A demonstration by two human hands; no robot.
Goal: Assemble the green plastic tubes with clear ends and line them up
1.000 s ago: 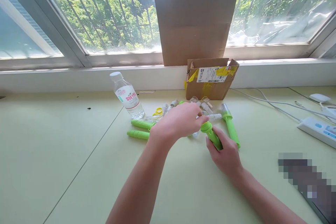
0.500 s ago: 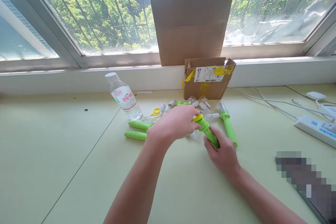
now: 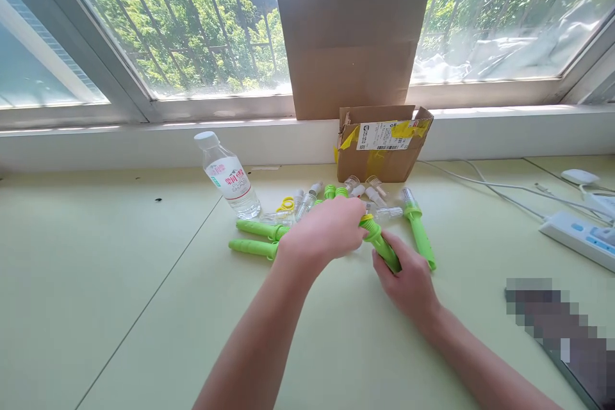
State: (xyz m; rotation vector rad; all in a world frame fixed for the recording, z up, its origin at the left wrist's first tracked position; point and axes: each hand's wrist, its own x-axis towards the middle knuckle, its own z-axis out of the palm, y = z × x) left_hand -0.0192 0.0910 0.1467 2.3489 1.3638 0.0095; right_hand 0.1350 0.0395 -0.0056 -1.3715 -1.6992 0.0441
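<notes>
Green plastic handle, ribbed at its top end and smooth along the shaft, slants on the near side of the cardboard box, and my right grip is wrapped firmly round its lower part. A yellow ring sits at the ribbed end. My left grip is right there beside it, fingers curled; whether it pinches anything, I can't tell from here.

Between my grips and the box, clear rigid plastic pieces lie scattered. Near and right of the box, a clear-tipped green handle; near and left, two slim green tubes, their ends behind my wrist.

Containers now: the box stands open-topped, patched with yellow tape, its inside out of my sight. Left of it, a clear bottle holds clear liquid under a white cap.

Far right of the box, a power strip runs off the edge; nearer, a dark pixelated object defies reading.
</notes>
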